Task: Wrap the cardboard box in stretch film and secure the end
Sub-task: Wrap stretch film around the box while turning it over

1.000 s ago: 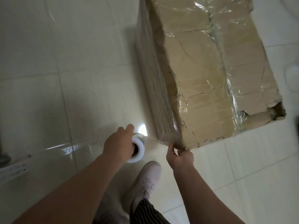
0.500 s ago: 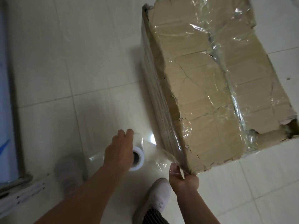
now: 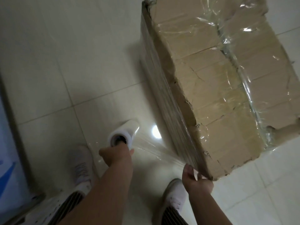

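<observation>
Cardboard box (image 3: 219,95) stands on the tiled floor (image 3: 65,62) at upper right. Its long left side is already banded with film and its torn top is partly covered.

Left hand (image 3: 116,155): holds the stretch film roll (image 3: 123,133) from the near end, with at least one digit hooked into the core. Motion blur prevents saying which digits, or how the rest lie.

Right hand (image 3: 197,182): fingers curled at the box's near bottom corner, pinching the film against the cardboard edge there.

Change noted: a second ago the left hand sat over the top of the roll, close to the corner. The roll now lies farther left of the box, and a longer sheet of stretch film (image 3: 162,151) spans from it to the pinned corner. The right hand has kept its place at the corner.

Assessment: film has been paid out under tension with the corner as anchor. This suggests either another pass round the box or a tear-off. The end is not yet secured.

Also present: two pale shoes (image 3: 81,168) on the floor near the roll.
</observation>
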